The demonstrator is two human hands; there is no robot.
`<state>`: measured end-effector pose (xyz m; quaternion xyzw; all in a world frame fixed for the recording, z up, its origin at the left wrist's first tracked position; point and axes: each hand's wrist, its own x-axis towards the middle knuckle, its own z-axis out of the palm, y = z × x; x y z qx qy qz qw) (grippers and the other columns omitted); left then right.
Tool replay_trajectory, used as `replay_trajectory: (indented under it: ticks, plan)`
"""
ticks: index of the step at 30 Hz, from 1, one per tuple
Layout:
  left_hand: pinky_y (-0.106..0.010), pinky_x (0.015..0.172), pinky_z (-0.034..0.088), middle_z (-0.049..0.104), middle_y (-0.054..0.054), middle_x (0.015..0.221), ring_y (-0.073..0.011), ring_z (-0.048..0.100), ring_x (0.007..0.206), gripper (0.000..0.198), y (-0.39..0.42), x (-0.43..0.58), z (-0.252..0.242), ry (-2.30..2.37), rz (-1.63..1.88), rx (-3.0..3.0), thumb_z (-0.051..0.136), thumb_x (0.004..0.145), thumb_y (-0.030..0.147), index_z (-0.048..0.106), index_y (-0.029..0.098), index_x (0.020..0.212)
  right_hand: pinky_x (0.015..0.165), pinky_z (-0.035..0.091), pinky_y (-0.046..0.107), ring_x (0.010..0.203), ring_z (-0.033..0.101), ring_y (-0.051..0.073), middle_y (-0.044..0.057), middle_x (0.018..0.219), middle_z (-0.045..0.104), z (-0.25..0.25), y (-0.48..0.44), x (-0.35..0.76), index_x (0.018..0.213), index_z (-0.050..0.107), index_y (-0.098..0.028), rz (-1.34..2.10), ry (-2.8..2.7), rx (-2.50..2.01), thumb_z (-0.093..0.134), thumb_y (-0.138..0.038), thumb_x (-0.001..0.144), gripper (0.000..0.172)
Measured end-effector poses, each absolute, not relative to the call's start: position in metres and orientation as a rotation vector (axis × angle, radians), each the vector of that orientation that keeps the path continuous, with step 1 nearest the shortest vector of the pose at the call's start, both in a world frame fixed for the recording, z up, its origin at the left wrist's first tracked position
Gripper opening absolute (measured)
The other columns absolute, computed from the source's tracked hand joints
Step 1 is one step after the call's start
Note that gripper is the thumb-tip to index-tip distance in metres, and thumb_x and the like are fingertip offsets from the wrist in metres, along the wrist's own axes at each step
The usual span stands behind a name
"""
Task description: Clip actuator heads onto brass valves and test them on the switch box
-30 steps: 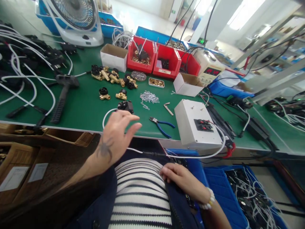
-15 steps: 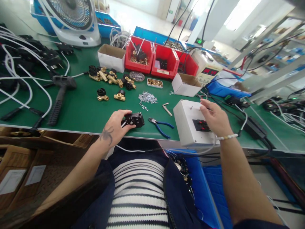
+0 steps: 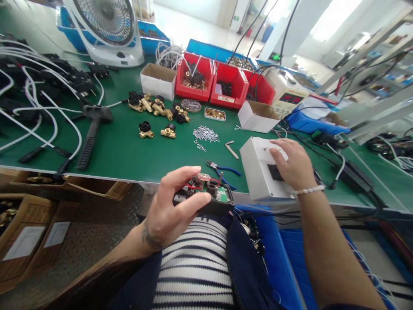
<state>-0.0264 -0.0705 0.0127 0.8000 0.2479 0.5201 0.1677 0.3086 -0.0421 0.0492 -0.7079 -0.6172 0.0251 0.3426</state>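
Note:
My left hand (image 3: 174,206) grips a black housing (image 3: 222,206) in front of the table edge, thumb on one side and fingers on the other. Its open face is turned up, showing a green circuit board and red wires. My right hand (image 3: 295,165) rests over a white box (image 3: 256,172), thumb and fingers apart, with the fingertips beside a small toggle switch (image 3: 266,149). That hand partly covers a black terminal panel (image 3: 274,173) on the box. Blue-handled cutting pliers (image 3: 229,170) lie just beyond the housing.
A hammer (image 3: 92,135), brass fittings (image 3: 158,107), metal clips (image 3: 206,134) and a hex key (image 3: 231,150) lie on the green table (image 3: 129,150). Red bins (image 3: 229,88), a white carton (image 3: 258,116) and a fan (image 3: 112,51) stand behind. A blue crate (image 3: 277,258) is below.
My left hand has brought the housing right and toward my body, turning its open side up. My right hand has lowered onto the box beside the switch. The view has shifted slightly.

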Motion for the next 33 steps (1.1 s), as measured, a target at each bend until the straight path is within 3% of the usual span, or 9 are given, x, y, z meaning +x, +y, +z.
replay_trajectory:
  ticks: [2,5,6,8,11,16,23,27,33]
  plan:
    - [-0.041,0.097,0.063,0.044,-0.006,0.136,-0.0223,0.057,0.122,0.046,-0.075,-0.027,0.011,0.730,1.502,2.295,0.067,0.086,0.003,0.054,0.034,0.117,0.111,0.039,0.050,0.124,0.058,0.029,0.011,0.127,0.068,0.056,-0.064,0.276,0.119,0.069,-0.029,0.119,-1.596,-1.750,0.063,-0.057,0.090,0.041]
    - [-0.039,0.100,0.060,0.045,-0.005,0.137,-0.0220,0.055,0.125,0.044,-0.079,-0.027,0.009,0.714,1.500,2.308,0.068,0.087,0.007,0.056,0.033,0.120,0.101,0.052,0.045,0.111,0.068,0.026,0.010,0.121,0.071,0.059,-0.105,0.213,0.131,0.061,-0.028,0.873,-1.510,-1.355,0.058,-0.075,0.082,0.068]
    - [-0.039,0.102,0.058,0.046,-0.005,0.137,-0.0220,0.055,0.125,0.043,-0.080,-0.026,0.008,0.705,1.493,2.306,0.068,0.088,0.008,0.056,0.032,0.121,0.100,0.054,0.045,0.114,0.068,0.027,0.009,0.125,0.070,0.056,-0.116,0.194,0.135,0.058,-0.029,1.099,-1.462,-1.255,0.066,-0.074,0.077,0.074]
    - [-0.040,0.107,0.055,0.046,-0.006,0.136,-0.0222,0.053,0.128,0.039,-0.081,-0.026,0.010,0.669,1.463,2.329,0.067,0.089,0.010,0.057,0.031,0.121,0.097,0.057,0.039,0.112,0.069,0.023,0.006,0.125,0.071,0.049,-0.133,0.163,0.132,0.058,-0.031,1.206,-1.301,-1.158,0.080,-0.057,0.075,0.066]
    - [-0.040,0.113,0.049,0.044,-0.008,0.145,-0.0230,0.047,0.137,0.047,-0.085,-0.029,0.016,0.582,1.377,2.364,0.062,0.086,0.003,0.054,0.029,0.125,0.091,0.060,0.030,0.106,0.071,0.017,0.000,0.116,0.074,0.039,-0.142,0.142,0.124,0.061,-0.034,1.117,-1.138,-1.128,0.086,-0.034,0.076,0.054]
    - [-0.045,0.116,0.044,0.048,-0.010,0.146,-0.0259,0.045,0.138,0.059,-0.090,-0.042,0.026,0.652,1.231,2.007,0.064,0.083,0.008,0.045,0.027,0.136,0.091,0.060,0.024,0.107,0.070,0.015,-0.003,0.120,0.070,0.040,-0.148,0.143,0.124,0.063,-0.038,0.967,-1.149,-1.154,0.089,-0.017,0.069,0.064]
    - [-0.036,0.109,0.048,0.059,-0.005,0.118,-0.0194,0.055,0.123,0.024,-0.085,-0.044,0.034,0.537,1.232,2.000,0.065,0.090,0.010,0.057,0.023,0.108,0.091,0.058,0.020,0.108,0.069,0.013,-0.004,0.122,0.068,0.039,-0.157,0.142,0.129,0.060,-0.042,0.917,-1.170,-1.184,0.089,-0.018,0.070,0.070]
    - [-0.039,0.105,0.052,0.060,-0.006,0.114,-0.0209,0.058,0.119,0.019,-0.083,-0.044,0.034,0.530,1.268,2.016,0.065,0.090,0.011,0.058,0.022,0.104,0.097,0.057,0.022,0.113,0.068,0.015,-0.003,0.124,0.067,0.038,-0.157,0.143,0.131,0.059,-0.041,0.870,-1.235,-1.175,0.089,-0.022,0.071,0.069]
    - [-0.032,0.108,0.049,0.059,-0.006,0.116,-0.0183,0.057,0.121,0.019,-0.080,-0.044,0.031,0.449,1.310,1.998,0.067,0.088,0.007,0.060,0.016,0.103,0.101,0.056,0.024,0.116,0.067,0.015,-0.003,0.127,0.067,0.037,-0.155,0.143,0.136,0.054,-0.041,0.817,-1.333,-1.136,0.085,-0.025,0.076,0.069]
